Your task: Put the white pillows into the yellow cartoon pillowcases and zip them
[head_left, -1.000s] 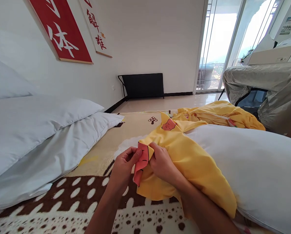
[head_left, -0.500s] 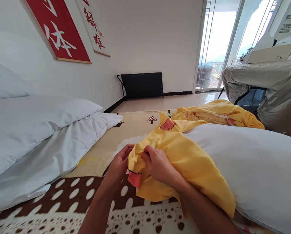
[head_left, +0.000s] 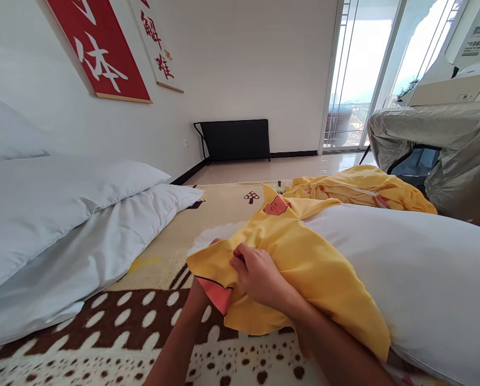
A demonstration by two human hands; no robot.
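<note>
Pillowcase of yellow cloth point(head_left: 312, 262) partly covers the plump white pillow point(head_left: 436, 262). Left of it, right hand point(head_left: 259, 272) pinches the pillowcase; left hand point(head_left: 200, 294) mostly hidden, grip unclear.

Stacked pillows point(head_left: 74, 198) lie left of the grip on the cloth point(head_left: 300, 257). Another pillow point(head_left: 428, 262) lies to its right, with bundled fabric point(head_left: 352, 182) behind.

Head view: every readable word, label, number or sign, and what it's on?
"体": red banner; character above cut off.
"解难": white banner; character above cut off.
Print on the carton: too small to read.
Label at upper right: too small and blurred.
</note>
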